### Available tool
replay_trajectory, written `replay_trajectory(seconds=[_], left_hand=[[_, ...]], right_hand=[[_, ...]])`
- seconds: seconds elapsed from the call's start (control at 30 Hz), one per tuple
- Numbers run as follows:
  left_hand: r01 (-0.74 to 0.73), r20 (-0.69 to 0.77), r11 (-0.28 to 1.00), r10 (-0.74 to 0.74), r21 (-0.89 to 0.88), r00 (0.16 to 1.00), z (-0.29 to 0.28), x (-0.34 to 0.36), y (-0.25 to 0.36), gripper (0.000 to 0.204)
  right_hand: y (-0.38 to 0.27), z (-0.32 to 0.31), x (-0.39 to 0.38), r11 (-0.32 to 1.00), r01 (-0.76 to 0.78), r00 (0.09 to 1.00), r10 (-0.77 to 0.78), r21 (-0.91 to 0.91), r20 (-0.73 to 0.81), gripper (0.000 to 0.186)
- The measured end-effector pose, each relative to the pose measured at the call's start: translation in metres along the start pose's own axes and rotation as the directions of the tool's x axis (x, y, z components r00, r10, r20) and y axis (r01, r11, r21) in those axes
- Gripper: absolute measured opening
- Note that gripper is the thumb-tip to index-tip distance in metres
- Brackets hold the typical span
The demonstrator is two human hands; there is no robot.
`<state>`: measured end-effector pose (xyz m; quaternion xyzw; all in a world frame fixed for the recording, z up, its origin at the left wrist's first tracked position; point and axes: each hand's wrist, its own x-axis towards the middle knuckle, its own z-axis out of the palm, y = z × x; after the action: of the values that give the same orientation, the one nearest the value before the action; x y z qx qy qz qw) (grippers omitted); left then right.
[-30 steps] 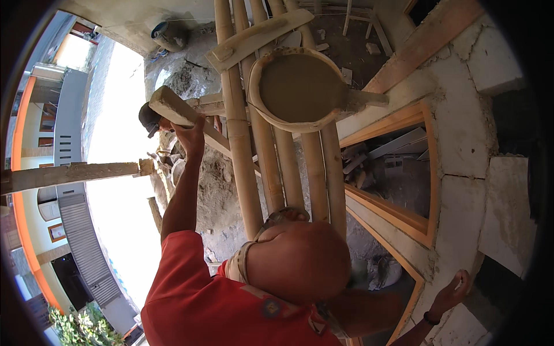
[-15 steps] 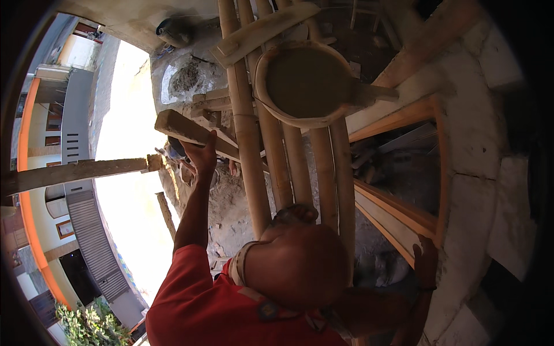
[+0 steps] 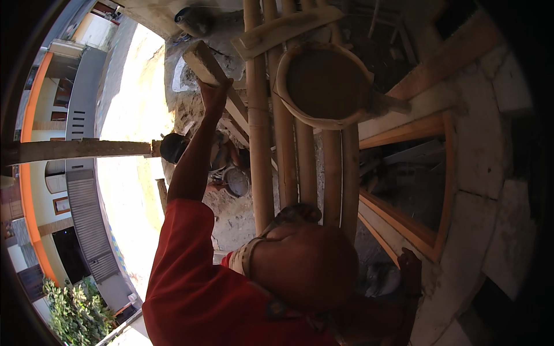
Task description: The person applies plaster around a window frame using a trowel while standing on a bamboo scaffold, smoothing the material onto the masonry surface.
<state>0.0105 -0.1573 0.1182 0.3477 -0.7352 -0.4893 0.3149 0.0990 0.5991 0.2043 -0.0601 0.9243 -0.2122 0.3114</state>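
Observation:
My left hand, on a raised arm, is closed round a rough, pale timber that slants beside bamboo poles. My right hand is low at the right, its dim fingers curled over the edge of an orange-brown wooden frame in the wall. My bent knee and sandalled foot are over the poles. A round tub of grey mortar rests on the poles, with a board behind it.
Below left, a co-worker in a dark cap crouches by a bucket of grey material. A horizontal post crosses the bright street side. The block wall stands at the right, around the frame's opening.
My left hand has raised the timber, which now sits higher in the view, exposing the co-worker and bucket below. My right hand has moved from the outer wall onto the frame's edge.

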Motion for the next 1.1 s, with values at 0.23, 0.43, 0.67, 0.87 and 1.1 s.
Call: replay_trajectory(seconds=[0.23, 0.43, 0.67, 0.87, 1.1], left_hand=[[0.004, -0.044, 0.994, 0.001, 0.110, 0.999, 0.042, 0.047, -0.014, 0.083], [-0.020, -0.011, 0.993, 0.021, 0.116, 1.000, 0.002, 0.030, -0.034, 0.091], [0.265, 0.086, 0.918, -0.302, 0.294, 0.949, -0.099, -0.214, -0.090, 0.048], [0.471, -0.182, 0.297, -0.655, 0.831, 0.733, -0.163, -0.328, -0.124, 0.069], [0.275, -0.026, 0.295, -0.638, 0.915, 0.770, -0.213, -0.269, -0.169, 0.068]], right_hand=[[-0.004, 0.000, -0.010, 0.997, 0.077, 0.994, -0.077, 0.001, -0.082, 0.032], [-0.024, -0.002, -0.005, 0.999, 0.040, 0.998, -0.039, 0.017, -0.039, 0.033], [-0.024, 0.001, 0.002, 1.000, -0.005, 1.000, 0.005, 0.001, 0.009, 0.031], [-0.032, 0.001, 0.014, 0.999, -0.036, 0.996, 0.037, -0.011, 0.076, 0.033], [0.006, 0.010, 0.015, 0.979, 0.108, 0.991, -0.092, -0.174, 0.099, 0.029]])
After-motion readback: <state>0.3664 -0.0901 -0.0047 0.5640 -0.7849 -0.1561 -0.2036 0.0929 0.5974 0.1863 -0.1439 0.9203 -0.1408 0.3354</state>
